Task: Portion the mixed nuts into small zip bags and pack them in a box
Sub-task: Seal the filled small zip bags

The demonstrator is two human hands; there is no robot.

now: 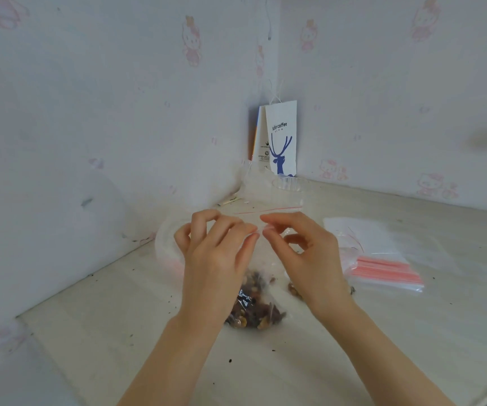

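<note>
Head view, looking down at a pale desk [295,361] set in a wallpapered corner.

Nut bag [254,312]: clear plastic, centre of the desk, its bottom resting on the surface and its top lifted. Mixed nuts [251,316], dark and tan, sit bunched in the lower part. The upper part is empty film and hard to make out.

Left hand [215,253]: above the nut bag on its left, thumb and forefinger pinching the bag's top edge, other fingers curled.

Right hand [303,259]: above the nut bag on its right, also pinching the top edge between thumb and forefinger. The two pinches almost meet at the middle of the top edge.

Loose nuts [293,288]: a few on the desk just right of the nut bag, partly hidden by the right wrist.

Empty bags [382,271]: a flat stack with pink-red zip strips, right of the nut bag, well apart from it.

White tub [166,244]: left of and behind the nut bag, mostly hidden by the left hand.

Clear cup [287,189]: behind the nut bag, toward the corner. A thin red line shows just in front of it; cannot tell which bag it belongs to.

Paper bag [281,139]: white with a blue deer, upright in the corner, far behind the nut bag.

Dark crumbs are scattered on the desk in front of the nut bag.
</note>
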